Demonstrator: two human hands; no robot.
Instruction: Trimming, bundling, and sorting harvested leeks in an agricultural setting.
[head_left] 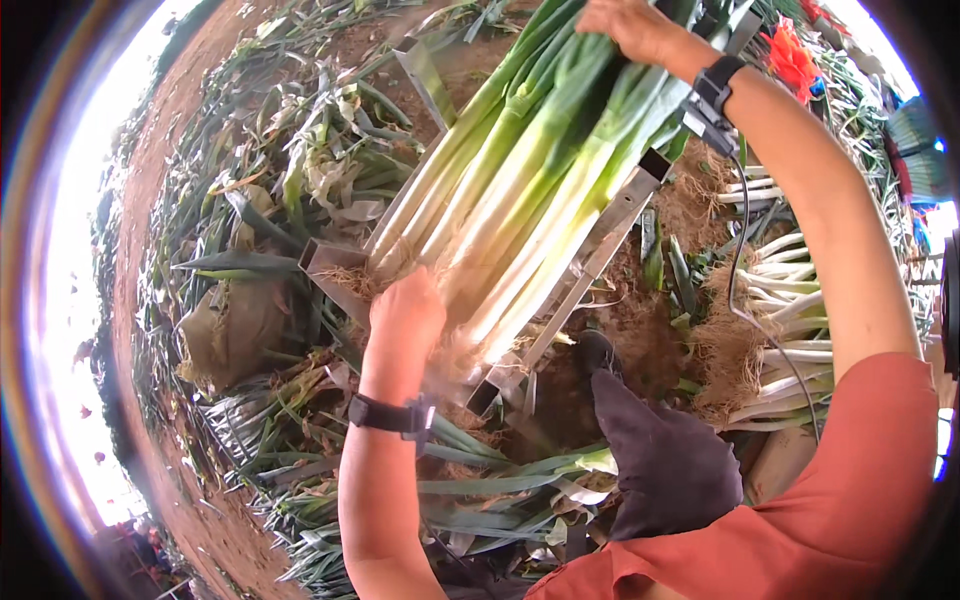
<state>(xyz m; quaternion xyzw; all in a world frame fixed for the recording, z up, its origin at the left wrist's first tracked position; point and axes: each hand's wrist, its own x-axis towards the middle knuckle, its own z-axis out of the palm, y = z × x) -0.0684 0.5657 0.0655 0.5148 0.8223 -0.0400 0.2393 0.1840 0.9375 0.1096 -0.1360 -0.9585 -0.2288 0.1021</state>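
Note:
A bundle of leeks [530, 170], white at the root end and green toward the top, lies lengthwise in a metal trough frame [610, 225]. My left hand [405, 320] presses flat against the hairy root ends at the near end of the bundle. My right hand [630, 25] rests on the green leaves at the far end, at the top of the view. Both wrists carry black bands, and a cable runs down my right arm.
Trimmed leek leaves and stalks [300, 160] cover the brown soil to the left and below. More leeks with roots [780, 330] lie stacked on the right. My dark trouser leg and shoe [650, 440] stand below the frame. An orange object [795, 60] sits top right.

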